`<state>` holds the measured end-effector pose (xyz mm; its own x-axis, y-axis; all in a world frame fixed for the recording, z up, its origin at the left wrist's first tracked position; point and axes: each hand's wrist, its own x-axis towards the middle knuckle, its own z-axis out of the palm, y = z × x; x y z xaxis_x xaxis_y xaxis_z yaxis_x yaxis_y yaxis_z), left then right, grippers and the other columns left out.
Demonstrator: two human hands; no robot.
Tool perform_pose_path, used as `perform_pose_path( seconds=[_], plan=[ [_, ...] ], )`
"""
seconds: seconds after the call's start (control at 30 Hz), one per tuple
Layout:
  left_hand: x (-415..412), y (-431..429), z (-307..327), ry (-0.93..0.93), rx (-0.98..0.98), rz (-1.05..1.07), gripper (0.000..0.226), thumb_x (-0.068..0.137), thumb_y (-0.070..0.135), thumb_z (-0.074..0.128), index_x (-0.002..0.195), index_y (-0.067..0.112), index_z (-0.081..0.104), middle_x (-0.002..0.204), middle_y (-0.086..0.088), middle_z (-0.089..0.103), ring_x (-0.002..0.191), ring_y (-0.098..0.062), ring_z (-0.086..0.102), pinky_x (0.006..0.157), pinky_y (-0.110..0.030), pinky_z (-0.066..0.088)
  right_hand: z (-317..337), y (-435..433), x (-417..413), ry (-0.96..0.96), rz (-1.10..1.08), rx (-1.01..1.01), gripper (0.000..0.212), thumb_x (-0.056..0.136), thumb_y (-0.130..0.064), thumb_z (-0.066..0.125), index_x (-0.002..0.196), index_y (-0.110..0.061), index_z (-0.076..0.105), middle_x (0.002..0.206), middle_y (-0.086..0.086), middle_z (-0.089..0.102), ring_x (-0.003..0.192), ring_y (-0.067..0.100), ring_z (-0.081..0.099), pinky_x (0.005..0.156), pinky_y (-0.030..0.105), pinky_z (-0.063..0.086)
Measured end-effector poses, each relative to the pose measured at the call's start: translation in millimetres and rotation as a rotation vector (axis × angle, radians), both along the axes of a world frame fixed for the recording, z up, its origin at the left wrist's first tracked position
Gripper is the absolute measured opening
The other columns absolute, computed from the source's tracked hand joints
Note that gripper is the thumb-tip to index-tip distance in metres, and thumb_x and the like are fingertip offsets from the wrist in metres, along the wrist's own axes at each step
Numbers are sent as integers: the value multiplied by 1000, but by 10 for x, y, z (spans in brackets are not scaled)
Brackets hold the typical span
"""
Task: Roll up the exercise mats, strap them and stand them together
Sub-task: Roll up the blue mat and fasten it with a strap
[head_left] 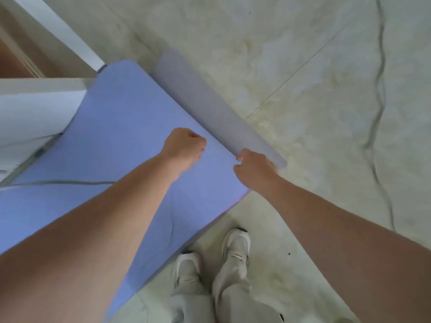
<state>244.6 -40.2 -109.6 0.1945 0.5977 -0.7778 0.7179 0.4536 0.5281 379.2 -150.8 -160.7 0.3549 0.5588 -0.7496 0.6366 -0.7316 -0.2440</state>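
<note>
Pale stone floor (303,66) underfoot. Blue mat (116,148) lies flat on it, one end turned over into a grey flap (210,101). Right hand (254,169) curls its fingers round the flap's near corner. Left hand (184,145) hovers over the mat, fingers curled in, holding nothing. Foam looks light, soft and springy, likely to uncurl, so grip both flap corners. Shoes (235,243) stand just beside the mat.

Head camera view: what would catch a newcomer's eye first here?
The big periwinkle-blue foam exercise mat spread across the pale marble-look floor, its far end turned into a grey roll. The right hand grips that roll's near end; the left hand, fingers curled, is above the mat.
</note>
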Motion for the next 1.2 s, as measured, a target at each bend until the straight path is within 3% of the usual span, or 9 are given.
perform_pose_path(
  seconds=[0.13,0.27,0.47,0.57,0.67,0.87,0.97,1.1,1.2],
  plan=[
    [107,154,-885,35,96,-159,20,71,22,52,84,17,66,83,-12,65,72,-22,58,65,-36,46,-1039,240,68,-33,4,43,58,95,-45,57,141,-16,38,140,8,47,127,32,48,97,41,44],
    [52,299,-1394,62,140,-195,20,76,17,52,85,7,67,93,-20,71,77,-27,65,64,-41,51,-1653,432,9,112,-109,44,88,84,-54,69,150,-13,28,148,9,41,134,32,42,105,45,40],
    [-3,376,-1332,82,188,-238,17,84,12,53,87,1,66,81,-13,67,75,-26,62,63,-33,45,-1518,470,-72,-15,-148,99,62,76,-43,81,125,-19,51,124,5,59,117,30,54,93,44,48],
    [4,340,-889,168,385,-454,21,90,14,56,108,12,67,109,-5,66,102,-26,62,79,-30,46,-969,397,-203,-23,-101,114,59,76,-39,81,124,-21,50,125,2,54,122,27,48,92,40,43],
    [-8,395,-230,203,496,-759,51,87,10,56,136,23,52,137,-3,48,129,-25,42,102,-35,39,-234,323,-448,-6,29,171,49,82,-32,74,121,-19,47,125,4,52,123,27,48,90,38,42],
    [-227,720,1300,551,253,-1389,93,78,9,67,156,27,19,161,2,20,150,-22,15,122,-53,9,1461,328,-766,-38,365,274,32,91,-22,61,116,-17,41,104,4,66,100,32,64,68,34,38],
    [-360,826,2187,617,305,-1552,92,75,10,71,152,27,24,159,4,22,150,-21,14,121,-54,9,2367,328,-802,-125,504,324,34,92,-22,60,118,-17,39,101,3,66,96,28,64,64,32,36],
    [-424,875,3371,580,533,-1598,69,66,15,77,124,22,41,128,-2,52,127,-21,44,117,-49,19,3650,227,-781,-265,630,325,34,94,-17,59,122,-18,40,101,1,63,92,26,64,64,31,38],
    [-539,790,4194,593,603,-1617,85,64,25,84,134,24,37,127,-1,57,117,-24,53,110,-41,30,4571,63,-713,-391,641,364,36,90,-9,57,121,-18,41,93,1,59,86,25,61,66,30,34]
  ],
)
